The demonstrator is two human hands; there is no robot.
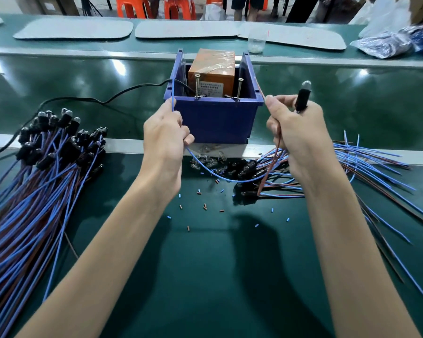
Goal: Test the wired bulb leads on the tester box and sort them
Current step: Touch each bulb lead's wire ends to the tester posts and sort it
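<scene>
A blue tester box [215,115] stands on the green bench, holding an orange unit [211,69] and two upright screws [197,85] at its front rim. My left hand [165,137] pinches the blue lead [205,170] and holds its end up beside the box's left front corner. My right hand [296,132] grips a black bulb socket [302,98] with a clear bulb on top, and pinches its brown lead near the box's right front corner. A large pile of wired bulbs [47,147] lies at the left. Another loose pile [252,172] lies under my right hand.
A black cable [103,100] runs from the box to the left. Small blue and brown insulation offcuts [205,207] litter the mat. A clear jar [256,41], grey trays [73,28] and plastic bags [386,42] sit on the far belt. Orange stools stand behind.
</scene>
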